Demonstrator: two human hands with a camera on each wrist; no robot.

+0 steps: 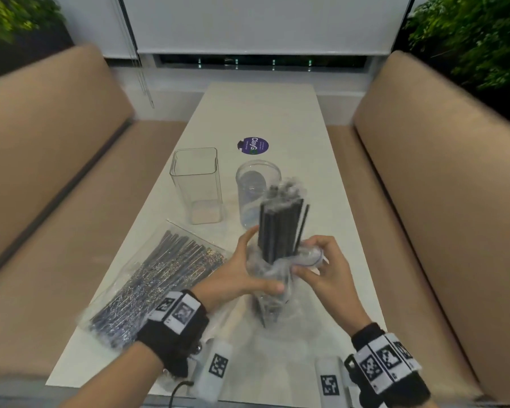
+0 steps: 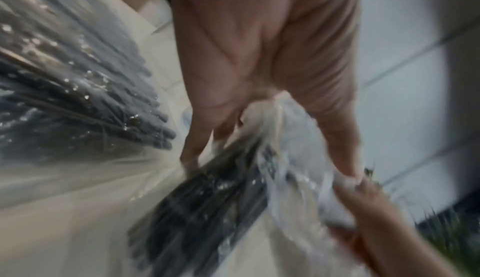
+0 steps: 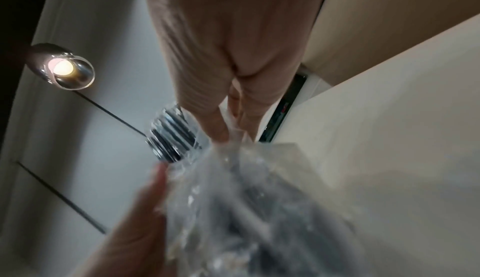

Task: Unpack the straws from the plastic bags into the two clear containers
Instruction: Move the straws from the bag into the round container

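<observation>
Both wrist views are blurred, so individual straws cannot be counted. Only the head view shows the two clear containers: a square container (image 1: 197, 184) and a round container (image 1: 255, 189), standing side by side on the white surface (image 1: 277, 113). Two bags: a second bag of straws (image 1: 156, 278) lies flat at left, while the left hand (image 1: 242, 275) grips the crumpled plastic bag (image 1: 265, 269) round the upright black straws (image 1: 280, 228) and the right hand (image 1: 327, 272) pinches its rim. The straws' lower ends are hidden by plastic
</observation>
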